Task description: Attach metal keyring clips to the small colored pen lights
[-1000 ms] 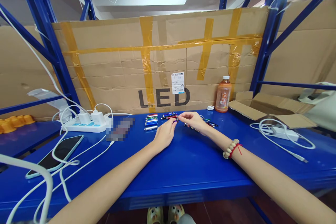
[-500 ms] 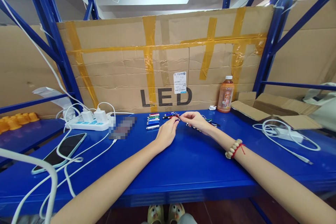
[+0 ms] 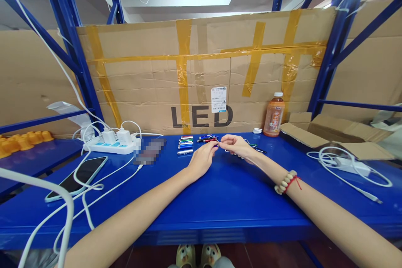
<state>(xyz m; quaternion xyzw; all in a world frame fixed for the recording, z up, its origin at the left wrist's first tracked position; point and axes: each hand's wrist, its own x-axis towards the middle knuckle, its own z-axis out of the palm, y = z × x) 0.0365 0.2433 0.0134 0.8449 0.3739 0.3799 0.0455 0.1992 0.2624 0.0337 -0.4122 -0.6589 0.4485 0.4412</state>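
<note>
Small dark piece (image 3: 216,145), too small to identify, held just above blue shelf (image 3: 226,192), mid-back. Left hand (image 3: 202,160) and right hand (image 3: 238,146) meet there, fingertips of both pinched on it. Row of coloured pen lights (image 3: 185,144) just left. Bottle (image 3: 274,115) at back right; phone (image 3: 77,177) far left.

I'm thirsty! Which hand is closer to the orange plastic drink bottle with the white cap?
Right. The right hand is left of the orange plastic drink bottle, toward the person; the left hand is farther left.
</note>
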